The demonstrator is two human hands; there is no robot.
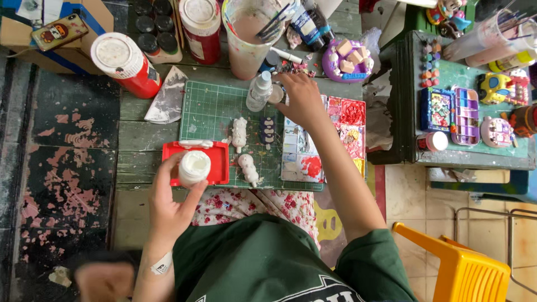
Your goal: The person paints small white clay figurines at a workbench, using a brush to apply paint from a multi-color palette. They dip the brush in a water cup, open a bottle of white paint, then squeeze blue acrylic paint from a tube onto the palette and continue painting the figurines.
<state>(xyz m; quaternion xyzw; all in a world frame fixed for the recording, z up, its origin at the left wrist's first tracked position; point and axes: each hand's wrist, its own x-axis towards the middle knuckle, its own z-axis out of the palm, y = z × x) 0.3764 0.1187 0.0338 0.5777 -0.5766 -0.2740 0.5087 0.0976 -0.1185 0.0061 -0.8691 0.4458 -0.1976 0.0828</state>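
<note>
Holding a small white jar [194,166] in your left hand [168,210] above the red tray [219,162], you reach your right hand [302,100] to a small cap [276,94]; I cannot tell its grip. The white figures [239,133] on the green mat [210,112] look unpainted.

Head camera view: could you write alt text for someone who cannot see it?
Seen from above, a person's left hand holds a small white jar over a red tray, while the right hand reaches past a green cutting mat toward a spray bottle.
</note>
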